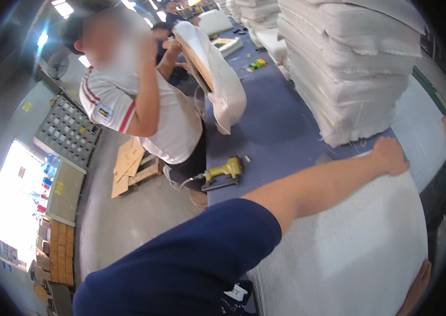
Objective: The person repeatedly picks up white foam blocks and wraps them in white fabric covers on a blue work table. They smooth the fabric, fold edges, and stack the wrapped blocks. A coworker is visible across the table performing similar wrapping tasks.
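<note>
A large white fabric-covered cushion (344, 242) lies in front of me at the lower right, with rounded corners. My left arm reaches across it, and my left hand (391, 157) is closed on its far edge, the fingertips partly hidden. At the cushion's right edge, near the picture's rim, my right hand (417, 287) shows only in part. It lies against the side, with its fingers mostly hidden. A yellow-green staple gun (225, 171) with an air hose rests on the blue-grey table (270, 121), beyond my left forearm.
A tall stack of white fabric-covered cushions (349, 68) stands beyond my left hand. At the left, a co-worker (138, 105) in a white shirt holds up a white-covered panel (215, 79) with a wooden back. A green-yellow box (257, 65) lies farther along the table. Cardboard sheets (128, 158) lie on a pallet.
</note>
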A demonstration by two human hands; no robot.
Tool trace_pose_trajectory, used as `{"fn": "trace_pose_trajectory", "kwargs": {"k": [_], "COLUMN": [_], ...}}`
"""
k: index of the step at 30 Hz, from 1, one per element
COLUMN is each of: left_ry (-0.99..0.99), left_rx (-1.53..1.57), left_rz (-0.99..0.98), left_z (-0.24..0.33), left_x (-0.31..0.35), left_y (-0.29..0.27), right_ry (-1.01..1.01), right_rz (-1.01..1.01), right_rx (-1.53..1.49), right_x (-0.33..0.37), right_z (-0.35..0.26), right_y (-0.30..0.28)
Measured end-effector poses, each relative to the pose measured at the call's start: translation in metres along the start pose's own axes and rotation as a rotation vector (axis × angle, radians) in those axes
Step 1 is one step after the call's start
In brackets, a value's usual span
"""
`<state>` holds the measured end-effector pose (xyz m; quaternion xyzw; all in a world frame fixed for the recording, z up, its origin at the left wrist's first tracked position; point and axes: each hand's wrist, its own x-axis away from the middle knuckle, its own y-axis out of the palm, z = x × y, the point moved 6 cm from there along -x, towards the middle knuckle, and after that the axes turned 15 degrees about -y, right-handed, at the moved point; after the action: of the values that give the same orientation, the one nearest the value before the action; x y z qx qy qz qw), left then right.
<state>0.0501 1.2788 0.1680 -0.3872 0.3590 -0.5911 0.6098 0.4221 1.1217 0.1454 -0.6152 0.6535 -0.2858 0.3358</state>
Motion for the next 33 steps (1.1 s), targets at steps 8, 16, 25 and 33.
{"fn": "trace_pose_trajectory", "kwargs": {"k": [8,16,25,33], "left_ry": [-0.061,-0.021,0.241,0.310], "left_rx": [-0.063,-0.166,-0.340,-0.327], "left_rz": [-0.137,-0.324,-0.321,-0.382], "left_z": [-0.007,0.001,-0.021,-0.027], "left_x": [-0.018,-0.039,-0.082,-0.086], "left_y": [0.003,0.024,0.064,0.066], "right_ry": [0.007,0.076,0.166,0.130], "right_rz": [-0.017,0.103,0.217,0.221], "right_rx": [0.110,-0.093,-0.338,-0.235], "right_x": [-0.008,0.001,0.011,0.021], "right_z": [0.006,0.035,0.054,0.039], "right_y": [-0.004,-0.017,-0.002,-0.001]}}
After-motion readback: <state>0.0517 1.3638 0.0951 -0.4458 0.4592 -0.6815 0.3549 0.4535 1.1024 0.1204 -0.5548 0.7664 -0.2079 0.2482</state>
